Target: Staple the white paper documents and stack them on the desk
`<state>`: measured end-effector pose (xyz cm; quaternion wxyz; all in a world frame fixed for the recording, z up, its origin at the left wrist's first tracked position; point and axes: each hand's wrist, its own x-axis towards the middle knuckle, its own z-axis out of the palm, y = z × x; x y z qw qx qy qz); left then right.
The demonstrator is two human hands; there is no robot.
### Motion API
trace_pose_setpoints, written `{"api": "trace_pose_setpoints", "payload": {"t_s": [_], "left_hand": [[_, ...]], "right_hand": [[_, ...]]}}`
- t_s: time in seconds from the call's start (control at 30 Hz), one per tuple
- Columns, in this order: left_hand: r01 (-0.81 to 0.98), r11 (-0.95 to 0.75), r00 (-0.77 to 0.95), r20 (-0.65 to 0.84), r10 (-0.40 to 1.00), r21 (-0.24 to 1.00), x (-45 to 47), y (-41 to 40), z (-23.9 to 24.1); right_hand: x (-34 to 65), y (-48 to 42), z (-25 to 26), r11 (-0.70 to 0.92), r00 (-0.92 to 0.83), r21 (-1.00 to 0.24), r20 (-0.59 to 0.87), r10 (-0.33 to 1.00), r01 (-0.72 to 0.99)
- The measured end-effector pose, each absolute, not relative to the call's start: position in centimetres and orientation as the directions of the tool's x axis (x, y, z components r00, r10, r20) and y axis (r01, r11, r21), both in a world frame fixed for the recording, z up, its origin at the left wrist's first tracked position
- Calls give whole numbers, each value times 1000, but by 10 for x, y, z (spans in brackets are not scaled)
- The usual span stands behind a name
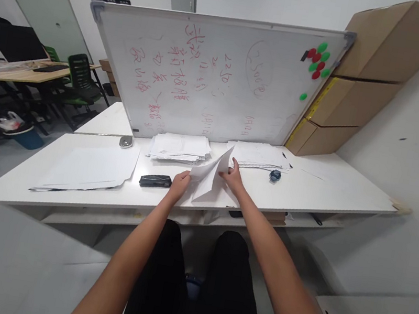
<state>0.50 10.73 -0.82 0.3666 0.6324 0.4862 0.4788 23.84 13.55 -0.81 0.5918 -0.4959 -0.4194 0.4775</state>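
Note:
White paper sheets (206,180) are held up over the front part of the table, bent so that they spread apart in a V. My left hand (180,185) is closed on their left edge, thumb on top. On the right side, my right hand (235,177) pinches the paper, with some fingers behind a sheet. A black stapler (155,181) lies just left of my left hand. Behind the held sheets are two paper stacks, a left one (181,146) and a right one (259,155). A small dark blue object (275,175) rests to the right.
A wide paper pile (84,166) covers the table's left part, with a small grey rounded object (126,141) behind it. At the back stands a whiteboard (210,99) with red writing and magnets. Stacked cardboard boxes (333,102) stand at the right. An open shelf runs below the white tabletop (332,184).

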Motion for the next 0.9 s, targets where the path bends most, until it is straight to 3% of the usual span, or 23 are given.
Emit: {"api": "trace_pose_setpoints", "payload": {"t_s": [0.33, 0.6, 0.8, 0.9], "left_hand": [[199, -181, 42, 176, 984, 963, 5, 109, -9], [183, -168, -74, 183, 980, 969, 5, 110, -9], [99, -270, -45, 276, 960, 958, 9, 108, -5], [177, -256, -25, 264, 964, 950, 9, 105, -3]], "right_hand": [[270, 162, 3, -16, -127, -997, -6, 992, -73], [257, 151, -13, 86, 235, -993, 65, 970, -82], [249, 139, -30, 181, 310, -983, 180, 933, 26], [250, 139, -31, 174, 297, -985, 166, 940, -1]]}}
